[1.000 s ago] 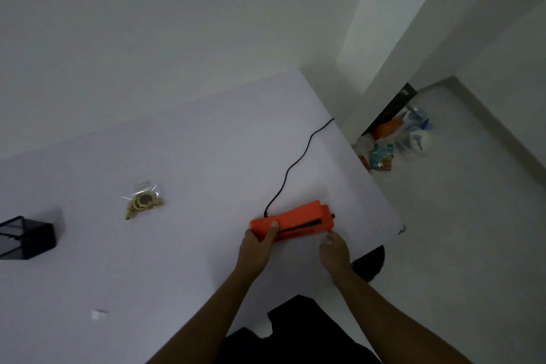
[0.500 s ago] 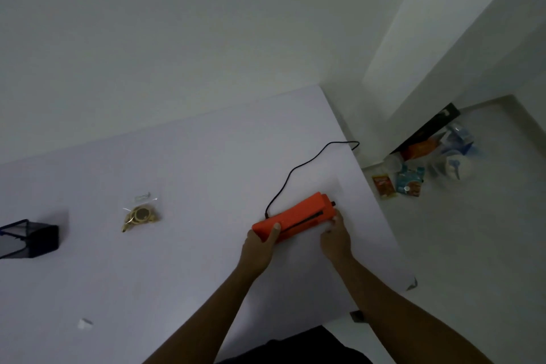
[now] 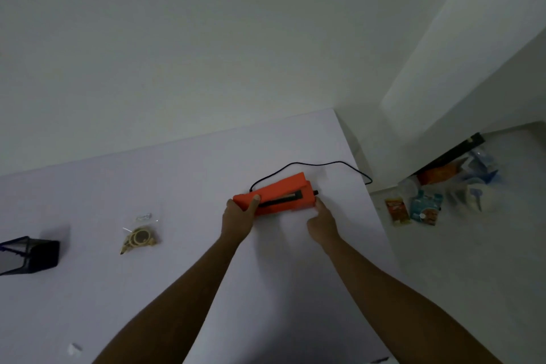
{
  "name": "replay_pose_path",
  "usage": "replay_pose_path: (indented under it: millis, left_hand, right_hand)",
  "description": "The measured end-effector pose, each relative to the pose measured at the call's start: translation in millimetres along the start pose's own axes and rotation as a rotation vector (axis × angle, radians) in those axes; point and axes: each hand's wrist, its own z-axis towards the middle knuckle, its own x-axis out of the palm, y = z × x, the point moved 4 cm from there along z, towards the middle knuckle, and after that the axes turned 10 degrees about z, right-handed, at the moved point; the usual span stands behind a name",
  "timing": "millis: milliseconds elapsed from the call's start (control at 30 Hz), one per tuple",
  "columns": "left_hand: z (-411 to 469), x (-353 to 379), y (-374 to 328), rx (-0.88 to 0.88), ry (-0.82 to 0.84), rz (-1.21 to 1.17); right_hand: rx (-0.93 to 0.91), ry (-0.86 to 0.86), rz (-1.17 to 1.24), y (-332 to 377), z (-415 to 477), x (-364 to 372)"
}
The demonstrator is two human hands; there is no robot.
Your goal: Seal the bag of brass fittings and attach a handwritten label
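An orange heat sealer (image 3: 283, 193) with a black sealing strip lies on the white table (image 3: 192, 174), its lid slightly raised. My left hand (image 3: 239, 220) grips its left end, thumb on top. My right hand (image 3: 322, 221) holds its right end near the black knob. A black cord (image 3: 310, 165) runs from the sealer over the table's right edge. The clear bag of brass fittings (image 3: 140, 235) lies on the table to the left, apart from both hands.
A black mesh holder (image 3: 29, 255) stands at the far left. A small white scrap (image 3: 74, 349) lies near the front edge. Packets and plastic items (image 3: 428, 204) sit on the floor to the right. A white wall runs behind the table.
Both hands have slid the sealer farther from me and turned it slightly. The cord has bent into a wider loop. My right hand closed onto the sealer's right end.
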Motion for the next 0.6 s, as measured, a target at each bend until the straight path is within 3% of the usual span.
replay_pose_path:
  millis: [467,600]
  left_hand:
    - [-5,-10,0,0.049,0.114,0.104]
    - [-24,-28,-2,0.155,0.09,0.171]
  right_hand:
    - [-0.012,0.035,-0.079,22,-22,-9]
    - [-0.186,-0.164,-0.012,43,-51,-9]
